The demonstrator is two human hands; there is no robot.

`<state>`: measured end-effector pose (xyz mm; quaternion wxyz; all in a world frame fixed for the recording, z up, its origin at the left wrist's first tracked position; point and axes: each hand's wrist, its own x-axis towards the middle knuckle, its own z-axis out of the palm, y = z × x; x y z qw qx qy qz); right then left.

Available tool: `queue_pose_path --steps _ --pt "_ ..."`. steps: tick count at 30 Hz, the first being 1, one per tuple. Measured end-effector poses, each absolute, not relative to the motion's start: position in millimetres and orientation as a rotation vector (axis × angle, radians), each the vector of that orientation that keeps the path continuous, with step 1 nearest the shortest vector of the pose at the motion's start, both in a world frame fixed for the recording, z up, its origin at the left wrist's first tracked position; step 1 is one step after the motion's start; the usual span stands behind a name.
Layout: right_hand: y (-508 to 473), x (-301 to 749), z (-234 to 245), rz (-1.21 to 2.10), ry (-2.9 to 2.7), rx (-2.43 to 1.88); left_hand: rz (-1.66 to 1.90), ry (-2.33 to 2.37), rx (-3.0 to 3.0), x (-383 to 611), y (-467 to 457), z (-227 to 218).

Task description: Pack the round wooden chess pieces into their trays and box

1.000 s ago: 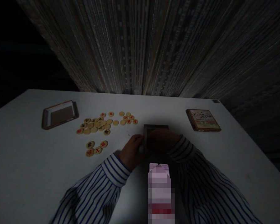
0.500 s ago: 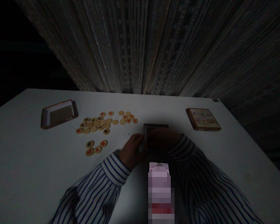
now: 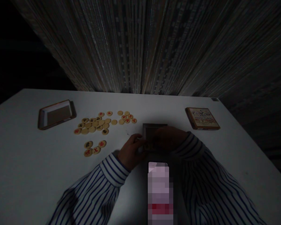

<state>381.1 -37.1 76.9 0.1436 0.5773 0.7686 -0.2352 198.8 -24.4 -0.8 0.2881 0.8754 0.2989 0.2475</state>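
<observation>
A small dark square box [image 3: 152, 129] sits on the white table [image 3: 25, 175] right in front of me. My left hand [image 3: 131, 151] grips the box's left edge with curled fingers. My right hand [image 3: 170, 139] lies over the box's right side and hides most of it; its fingers are dark and hard to make out. Both arms wear blue-striped white sleeves. To the left lie several round pale game discs [image 3: 100, 123] with red or black marks, and a smaller group of discs [image 3: 93, 148] lies nearer to me.
An open shallow box tray [image 3: 56, 114] stands at the far left. A printed box lid [image 3: 202, 118] lies at the far right near the table's edge. A ribbed curtain [image 3: 140, 47] hangs behind. A blurred pink patch [image 3: 159, 190] covers the lower centre.
The view has shifted slightly. My right hand has moved a little to the right over the box, and my left hand's fingers have closed further on its left edge.
</observation>
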Motion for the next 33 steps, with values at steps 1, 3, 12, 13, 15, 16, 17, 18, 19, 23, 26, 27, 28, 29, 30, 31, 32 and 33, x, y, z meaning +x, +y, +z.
queue_pose_path --steps 1,3,12,13,15,16,17,18,19,23,26,27,28,29,30,31,32,33 --pt "-36.9 380.9 76.9 -0.675 2.219 1.663 0.653 0.799 2.341 198.8 -24.6 0.2" --pt "-36.5 381.1 76.9 -0.676 2.229 1.663 0.646 0.803 2.352 198.9 -24.9 1.4" --pt "-38.3 381.4 77.6 -0.659 2.253 1.665 0.678 0.808 2.382 199.9 -25.2 -1.2" --pt "-38.2 381.3 77.5 -0.647 2.250 1.664 0.683 0.807 2.383 199.9 -25.1 -1.7" --pt "-37.6 381.3 76.7 -0.634 2.239 1.666 0.694 0.803 2.383 200.1 -25.0 -2.4" --pt "-37.2 381.5 76.1 -0.630 2.232 1.667 0.699 0.800 2.383 200.1 -25.1 -2.5" --pt "-36.8 381.6 75.4 -0.624 2.227 1.668 0.702 0.799 2.383 200.1 -25.1 -2.4" --pt "-36.4 381.8 74.8 -0.618 2.223 1.671 0.705 0.800 2.383 200.1 -25.2 -2.0" --pt "-36.2 381.9 74.3 -0.614 2.224 1.671 0.704 0.800 2.384 200.0 -25.4 -1.5" --pt "-36.0 381.3 74.0 -0.622 2.232 1.661 0.683 0.799 2.392 199.9 -25.9 1.1" --pt "-36.4 380.5 75.2 -0.624 2.225 1.663 0.681 0.798 2.408 200.3 -25.9 1.5" --pt "-36.5 380.3 75.7 -0.628 2.232 1.655 0.683 0.797 2.415 200.4 -25.8 1.2" --pt "-36.5 380.2 76.1 -0.633 2.239 1.644 0.682 0.795 2.421 200.5 -25.7 0.7" --pt "-36.5 380.1 76.5 -0.637 2.247 1.633 0.683 0.795 2.426 200.5 -25.6 0.2" --pt "-36.5 380.1 76.8 -0.638 2.252 1.625 0.683 0.794 2.429 200.6 -25.5 -0.3" --pt "-36.4 380.1 76.9 -0.634 2.252 1.623 0.683 0.791 2.431 200.6 -25.5 -0.7" --pt "-36.3 380.0 77.0 -0.627 2.247 1.627 0.683 0.790 2.433 200.5 -25.4 -1.0" --pt "-36.3 379.9 76.9 -0.618 2.238 1.636 0.684 0.789 2.433 200.5 -25.4 -1.2"
